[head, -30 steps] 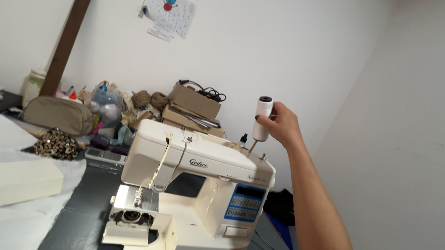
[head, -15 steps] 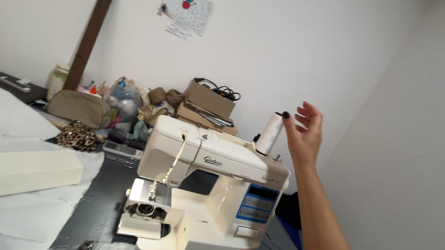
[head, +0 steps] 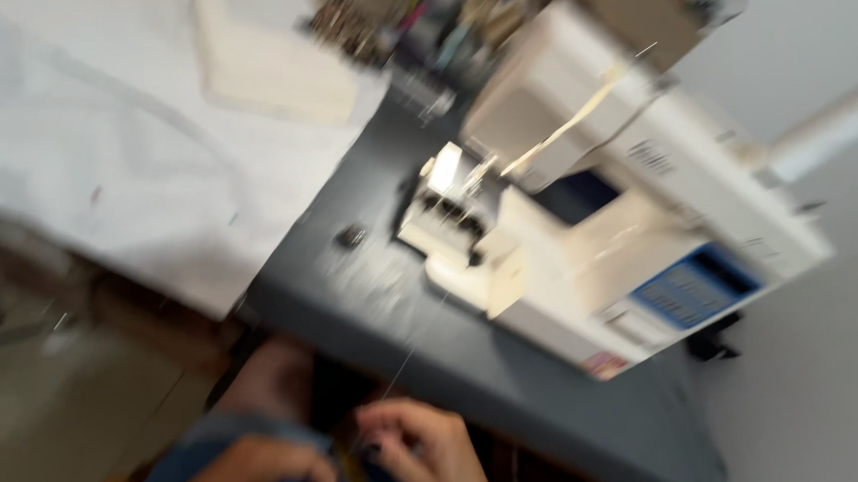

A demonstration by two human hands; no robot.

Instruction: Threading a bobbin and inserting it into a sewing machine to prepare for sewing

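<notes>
On the dark grey table (head: 511, 363) our cream sewing machine (head: 621, 213) sits. Below, our right hand (head: 429, 453) pinches a thin thread (head: 405, 362); our left hand (head: 256, 475) curls beside it, grip unclear. We're threading; steady aim matters.

A dark grey table (head: 551, 380) stands against a plain white wall (head: 806, 32).

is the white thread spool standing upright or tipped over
Tipped: the white thread spool leans sideways off the cream sewing machine.

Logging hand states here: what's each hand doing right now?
Left hand: curled, contents cannot be told.
Right hand: fingertips pinched on a thin thread.
</notes>
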